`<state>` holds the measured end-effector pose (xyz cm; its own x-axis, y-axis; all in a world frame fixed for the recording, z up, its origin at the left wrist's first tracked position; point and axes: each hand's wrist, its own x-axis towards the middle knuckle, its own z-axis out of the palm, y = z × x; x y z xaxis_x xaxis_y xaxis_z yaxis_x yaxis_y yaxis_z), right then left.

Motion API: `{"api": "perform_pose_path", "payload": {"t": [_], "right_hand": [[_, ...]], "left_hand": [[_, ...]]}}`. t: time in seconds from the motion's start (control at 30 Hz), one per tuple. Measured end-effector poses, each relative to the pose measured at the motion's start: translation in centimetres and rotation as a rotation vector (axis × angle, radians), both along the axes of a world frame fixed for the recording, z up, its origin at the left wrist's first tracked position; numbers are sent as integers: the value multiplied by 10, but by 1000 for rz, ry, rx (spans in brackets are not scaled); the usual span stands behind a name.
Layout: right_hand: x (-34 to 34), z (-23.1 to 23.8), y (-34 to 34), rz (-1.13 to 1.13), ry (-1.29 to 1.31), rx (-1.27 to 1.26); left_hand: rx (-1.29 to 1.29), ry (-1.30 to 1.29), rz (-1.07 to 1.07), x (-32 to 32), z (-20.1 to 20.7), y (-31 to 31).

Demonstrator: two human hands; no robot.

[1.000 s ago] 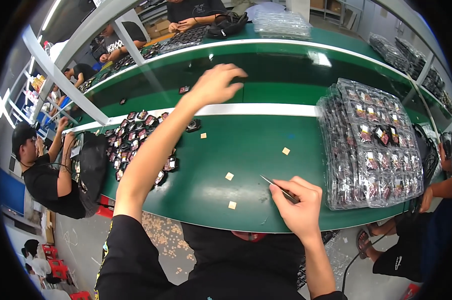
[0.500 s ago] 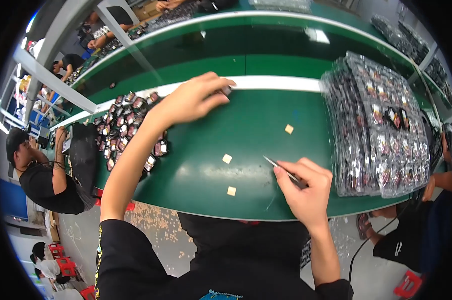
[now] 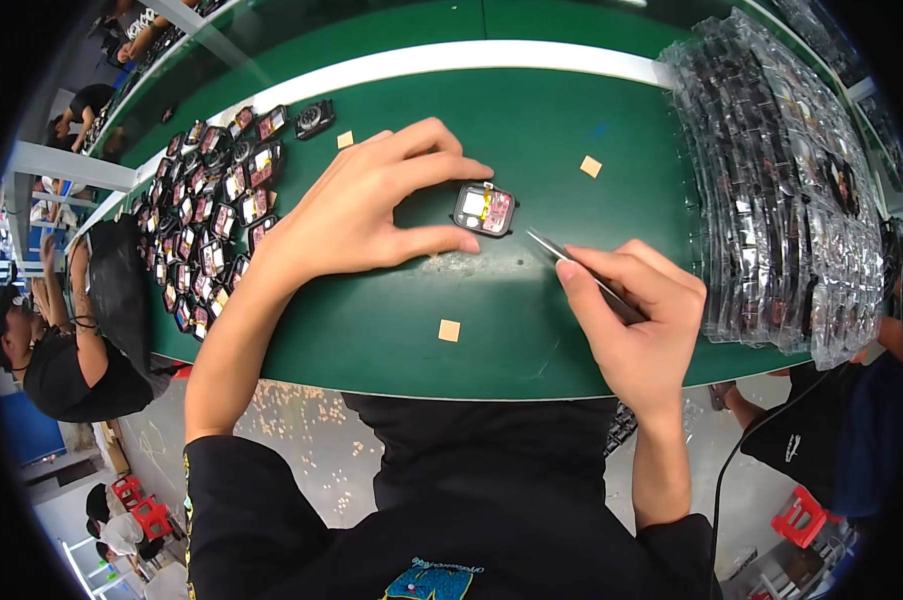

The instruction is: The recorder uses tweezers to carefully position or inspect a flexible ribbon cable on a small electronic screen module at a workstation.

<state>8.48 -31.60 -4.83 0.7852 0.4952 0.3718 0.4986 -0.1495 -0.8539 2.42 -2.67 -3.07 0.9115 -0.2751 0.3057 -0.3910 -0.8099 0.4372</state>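
A small open watch case [image 3: 484, 209] with a black rim lies on the green table, its pink, yellow and white insides facing up. Around its left side my left hand [image 3: 361, 205] is spread, fingertips by the upper edge and thumb by the lower one. Whether they touch the case is hard to tell. In my right hand [image 3: 651, 315] a pair of metal tweezers [image 3: 553, 249] is pinched, tips pointing at the case but apart from it. Small pale squares lie about: one square [image 3: 449, 330] nearer me, another square [image 3: 590, 166] at the right, a third square [image 3: 344, 139] beyond my left hand.
Many similar watch cases [image 3: 211, 205] are heaped at the left, with a dark case [image 3: 314, 118] at the heap's far edge. Stacked clear plastic trays [image 3: 781, 200] stand at the right. A white rail [image 3: 471, 60] borders the far side. A co-worker [image 3: 81, 350] sits at the left.
My left hand has come back nearer with the dark thing it carried, and a watch case now lies by its fingers. The tweezers are now close to it. The whole view has shifted.
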Motion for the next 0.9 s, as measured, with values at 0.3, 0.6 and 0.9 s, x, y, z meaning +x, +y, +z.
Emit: {"api": "perform_pose_path", "payload": {"t": [0.3, 0.6, 0.9], "right_hand": [[2, -3, 0, -1, 90, 51], [1, -3, 1, 77, 52, -94], [2, -2, 1, 65, 1, -129]], "left_hand": [[-233, 215, -63, -1, 0, -13], [-194, 157, -162, -1, -8, -19], [-223, 198, -153, -1, -8, -18]]}}
